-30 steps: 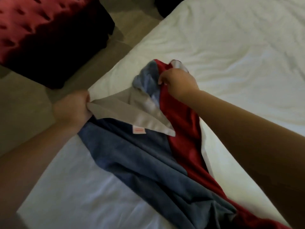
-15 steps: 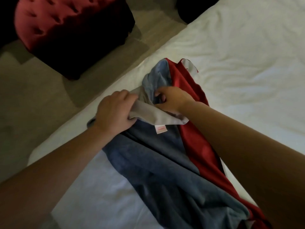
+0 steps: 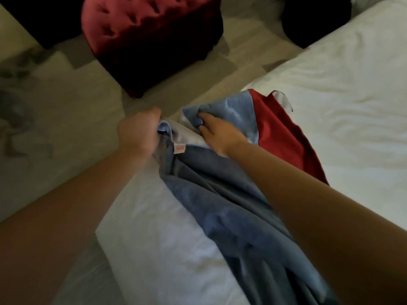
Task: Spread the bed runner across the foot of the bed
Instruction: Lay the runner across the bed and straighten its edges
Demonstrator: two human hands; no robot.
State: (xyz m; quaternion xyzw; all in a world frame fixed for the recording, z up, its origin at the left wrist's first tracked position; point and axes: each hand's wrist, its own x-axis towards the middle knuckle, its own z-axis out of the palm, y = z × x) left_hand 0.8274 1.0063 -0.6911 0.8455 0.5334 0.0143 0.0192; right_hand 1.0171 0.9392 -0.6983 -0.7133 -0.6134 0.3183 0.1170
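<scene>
Left grip [image 3: 138, 130] on bed runner [image 3: 220, 194], red ottoman [image 3: 149, 40] beyond

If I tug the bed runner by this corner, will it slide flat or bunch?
Likely floppy: the bed runner folds softly where the left hand grips it. Probably bunches rather than slides; it lies creased on the bed.

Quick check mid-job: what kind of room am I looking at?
Most likely a bedroom, perhaps a hotel room: a white-sheeted bed, a blue-and-red bed runner lying on it, and a red tufted ottoman nearby.
</scene>
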